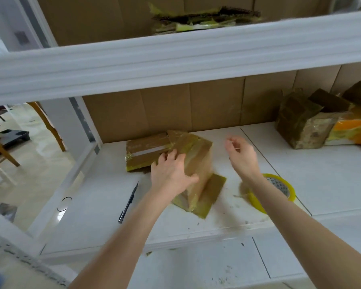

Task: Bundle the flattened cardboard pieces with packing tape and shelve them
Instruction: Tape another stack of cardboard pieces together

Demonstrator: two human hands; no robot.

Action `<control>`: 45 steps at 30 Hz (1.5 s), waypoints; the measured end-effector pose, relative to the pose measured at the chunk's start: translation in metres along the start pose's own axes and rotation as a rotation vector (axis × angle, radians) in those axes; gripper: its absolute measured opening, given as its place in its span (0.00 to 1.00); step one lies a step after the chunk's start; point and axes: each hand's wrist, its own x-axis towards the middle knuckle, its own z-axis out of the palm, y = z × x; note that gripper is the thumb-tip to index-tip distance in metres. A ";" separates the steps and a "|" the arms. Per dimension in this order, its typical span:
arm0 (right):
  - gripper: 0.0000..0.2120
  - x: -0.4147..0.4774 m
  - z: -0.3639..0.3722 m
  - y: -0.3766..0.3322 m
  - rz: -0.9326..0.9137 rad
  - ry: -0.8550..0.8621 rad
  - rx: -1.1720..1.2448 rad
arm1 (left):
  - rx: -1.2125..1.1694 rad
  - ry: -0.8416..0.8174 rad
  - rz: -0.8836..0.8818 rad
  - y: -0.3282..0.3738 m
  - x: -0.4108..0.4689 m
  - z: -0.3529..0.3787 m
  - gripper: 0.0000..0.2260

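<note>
We look through one wide-angle camera only, worn on the head and facing forward and down. It sits close above the white shelf (321, 174), within arm's reach, with the upper shelf (175, 59) crossing overhead.

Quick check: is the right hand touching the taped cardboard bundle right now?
Apart. The head view shows bare white shelf between the right hand and the cardboard bundle; only the left hand rests on it.
</note>
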 end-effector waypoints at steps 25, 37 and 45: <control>0.14 -0.057 0.066 -0.008 -0.130 -0.120 -0.234 | -0.763 0.123 -0.010 -0.055 -0.001 0.026 0.17; 0.31 -0.059 -0.025 0.044 0.199 -0.161 -0.943 | -0.235 0.199 0.145 -0.033 -0.019 0.027 0.21; 0.15 -0.065 -0.040 0.056 0.099 -0.244 -0.860 | -0.151 0.210 0.094 -0.022 -0.025 0.023 0.21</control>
